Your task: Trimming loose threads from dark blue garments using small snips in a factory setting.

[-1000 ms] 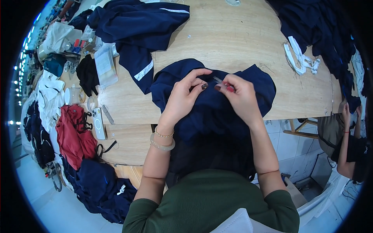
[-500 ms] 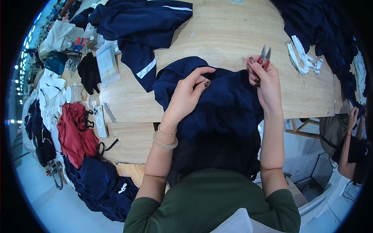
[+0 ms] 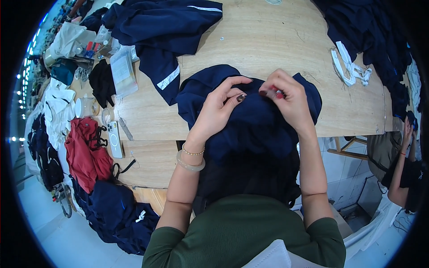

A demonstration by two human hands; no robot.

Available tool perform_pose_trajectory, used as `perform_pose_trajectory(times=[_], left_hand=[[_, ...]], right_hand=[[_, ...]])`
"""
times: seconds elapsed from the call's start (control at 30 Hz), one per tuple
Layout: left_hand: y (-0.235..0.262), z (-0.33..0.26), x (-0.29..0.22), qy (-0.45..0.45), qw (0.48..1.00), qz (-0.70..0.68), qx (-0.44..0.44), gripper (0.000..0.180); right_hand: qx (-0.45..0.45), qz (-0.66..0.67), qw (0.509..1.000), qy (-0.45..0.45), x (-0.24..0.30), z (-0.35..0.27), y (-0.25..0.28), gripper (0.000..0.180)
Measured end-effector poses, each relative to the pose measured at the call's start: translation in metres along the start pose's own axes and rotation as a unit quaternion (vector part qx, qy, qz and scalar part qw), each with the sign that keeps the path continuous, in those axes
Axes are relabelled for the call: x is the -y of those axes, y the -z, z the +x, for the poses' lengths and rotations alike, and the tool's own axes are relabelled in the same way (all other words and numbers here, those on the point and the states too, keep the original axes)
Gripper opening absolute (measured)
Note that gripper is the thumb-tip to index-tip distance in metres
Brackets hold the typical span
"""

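Note:
A dark navy garment (image 3: 250,120) lies bunched over the table's near edge and down against my body. My left hand (image 3: 220,106) is closed on a fold of it near the top, thumb and fingers bent together. Just to the right, my right hand (image 3: 289,99) is curled with its fingertips low over the cloth, close to the left fingertips. Within its grip are thread snips (image 3: 279,95), of which only a bit of red handle shows; the blades are mostly hidden and blurred by the fingers.
Another navy garment with white stripes (image 3: 167,27) lies at the back left. White fabric strips (image 3: 348,67) and more navy cloth (image 3: 366,31) are at right. A phone (image 3: 115,139) and red cloth (image 3: 87,152) sit at left. A co-worker's hand (image 3: 407,131) is far right.
My right hand has moved left and down onto the garment with the snips, which earlier pointed upward in plain view. My left hand has barely moved.

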State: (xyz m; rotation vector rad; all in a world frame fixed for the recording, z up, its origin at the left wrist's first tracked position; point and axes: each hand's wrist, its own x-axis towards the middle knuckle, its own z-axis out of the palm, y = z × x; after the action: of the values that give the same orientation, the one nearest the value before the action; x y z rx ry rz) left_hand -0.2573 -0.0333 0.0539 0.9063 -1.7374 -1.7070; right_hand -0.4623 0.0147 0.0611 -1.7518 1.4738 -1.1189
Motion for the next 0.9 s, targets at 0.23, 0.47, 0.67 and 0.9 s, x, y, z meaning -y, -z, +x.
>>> perform_pose_trajectory(times=[0.23, 0.47, 0.67, 0.9], left_hand=[[-0.001, -0.002, -0.001, -0.024, 0.998, -0.054, -0.032, 0.037], [-0.004, -0.002, -0.01, -0.03, 0.997, -0.06, -0.031, 0.047], [-0.004, -0.003, -0.008, -0.033, 0.998, -0.033, -0.032, 0.049], [-0.006, -0.004, -0.007, -0.044, 0.998, -0.003, -0.04, 0.049]], right_hand=[[-0.154, 0.144, 0.965, -0.155, 0.021, -0.007, 0.015, 0.018], [-0.052, 0.125, 0.969, -0.208, 0.043, -0.033, 0.004, 0.009], [-0.046, 0.075, 0.975, -0.205, 0.048, -0.032, -0.002, 0.01], [-0.038, 0.045, 0.978, -0.199, 0.045, -0.031, -0.004, 0.011]])
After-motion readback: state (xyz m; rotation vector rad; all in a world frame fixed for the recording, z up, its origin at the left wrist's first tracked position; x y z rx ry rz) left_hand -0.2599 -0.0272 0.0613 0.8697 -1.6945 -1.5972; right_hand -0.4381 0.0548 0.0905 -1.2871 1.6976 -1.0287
